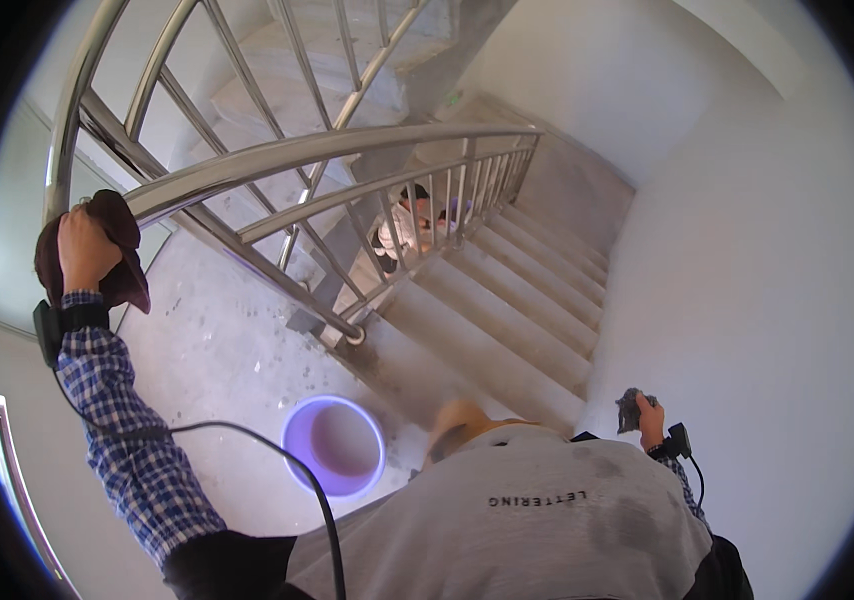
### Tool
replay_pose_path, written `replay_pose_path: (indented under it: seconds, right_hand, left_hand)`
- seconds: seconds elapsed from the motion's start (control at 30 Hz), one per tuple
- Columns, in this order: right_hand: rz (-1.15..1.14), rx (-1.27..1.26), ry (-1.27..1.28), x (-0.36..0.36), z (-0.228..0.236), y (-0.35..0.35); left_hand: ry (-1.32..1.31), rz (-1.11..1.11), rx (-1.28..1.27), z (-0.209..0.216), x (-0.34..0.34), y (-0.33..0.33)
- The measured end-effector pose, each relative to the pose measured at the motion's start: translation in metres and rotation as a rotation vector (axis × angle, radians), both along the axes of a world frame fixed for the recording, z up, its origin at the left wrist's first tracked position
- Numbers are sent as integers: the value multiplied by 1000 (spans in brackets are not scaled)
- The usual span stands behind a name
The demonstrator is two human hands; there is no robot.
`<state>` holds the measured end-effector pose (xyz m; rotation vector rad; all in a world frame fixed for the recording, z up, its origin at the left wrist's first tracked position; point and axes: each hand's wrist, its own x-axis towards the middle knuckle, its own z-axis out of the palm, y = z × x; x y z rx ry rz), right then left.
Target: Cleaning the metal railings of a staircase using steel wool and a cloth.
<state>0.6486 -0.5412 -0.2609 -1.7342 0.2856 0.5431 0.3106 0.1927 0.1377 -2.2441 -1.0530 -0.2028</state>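
Observation:
My left hand (pixel 88 250) is closed round a dark maroon cloth (pixel 123 255), pressed against the bend of the shiny metal handrail (pixel 247 165) at the upper left. The cloth's loose ends hang below and beside my fingers. Down at the right, beside the white wall, my right hand (pixel 651 421) grips a crumpled dark grey rag (pixel 631 409), held apart from the railing. On the landing between my arms stands a round purple bucket (pixel 379 450) with murky water in it.
Concrete stairs (pixel 507 300) run down ahead, between the railing and the white wall (pixel 737 290). Another person (pixel 402 228) is lower down, seen through the bars. A black cable (pixel 322 495) loops from my left wrist across the bucket's edge. Wet spots mark the landing floor (pixel 217 350).

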Motion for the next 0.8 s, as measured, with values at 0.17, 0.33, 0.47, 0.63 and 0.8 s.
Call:
replay_pose_path:
  seconds: [0.17,0.33,0.47,0.63,0.8]
  right_hand:
    - [243,2,-282,82,-74,200]
    - [679,199,-661,58,4,492]
    - [794,525,-1183,-12,60,654]
    - [970,699,-1254,-68,60,726]
    - [840,481,-1205,80,-51,728]
  left_hand:
    - [-8,-55,129,2,6,8]
    - [26,-128,179,-18,16,19]
    - [-12,-95,149,-19,8,37]
    - [-36,-10,124,-2,2,18]
    - [67,68,93,3,-11,27]
